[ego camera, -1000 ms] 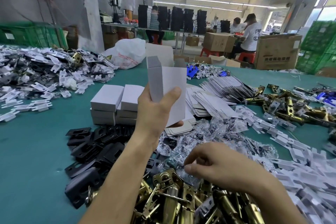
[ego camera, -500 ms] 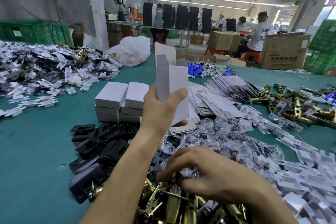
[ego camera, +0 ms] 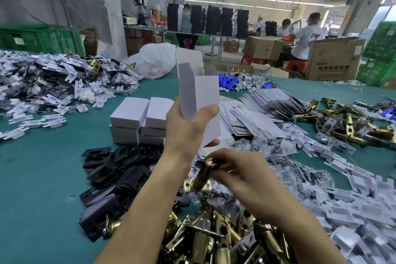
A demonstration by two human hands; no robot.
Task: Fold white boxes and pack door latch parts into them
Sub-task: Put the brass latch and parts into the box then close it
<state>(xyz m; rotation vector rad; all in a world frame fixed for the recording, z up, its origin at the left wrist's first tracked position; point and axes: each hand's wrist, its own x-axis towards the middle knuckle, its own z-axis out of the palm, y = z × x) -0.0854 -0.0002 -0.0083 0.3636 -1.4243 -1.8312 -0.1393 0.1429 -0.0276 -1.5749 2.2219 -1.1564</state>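
Table (ego camera: 32, 188): green, heaped with parts.
Latches (ego camera: 214, 240): brass pile at the near edge, under my hands.
Plates (ego camera: 120, 173): black, left of my left forearm.
Boxes (ego camera: 139, 118): closed stack behind the plates.
Box (ego camera: 200, 96): white, upright, top flap open; left hand (ego camera: 188, 128), grip clamped round its lower end.
Latch (ego camera: 198, 181): brass, blurred, just above the pile; right hand (ego camera: 242, 176), grip curled on it.

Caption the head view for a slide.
Left hand holds an open white box; right hand grips a brass latch.
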